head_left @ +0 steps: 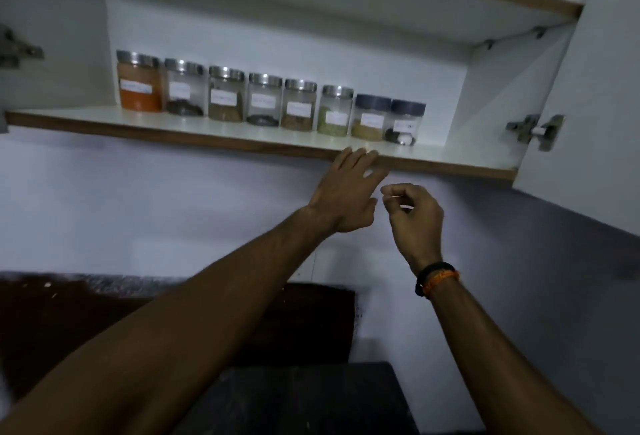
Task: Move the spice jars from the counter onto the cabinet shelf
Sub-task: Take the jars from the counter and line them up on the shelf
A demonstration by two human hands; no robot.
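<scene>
Bare left hand (343,195), fingers spread, empty, touches the white wooden-edged shelf (242,136); right hand (414,216) loosely curled, empty, at three o'clock; eight glass spice jars (265,103) already lined up at twelve o'clock

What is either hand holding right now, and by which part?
Neither holds anything. The left hand reaches open toward the shelf edge; the right hand hangs loosely curled below it. All eight spice jars stand on the shelf.
</scene>
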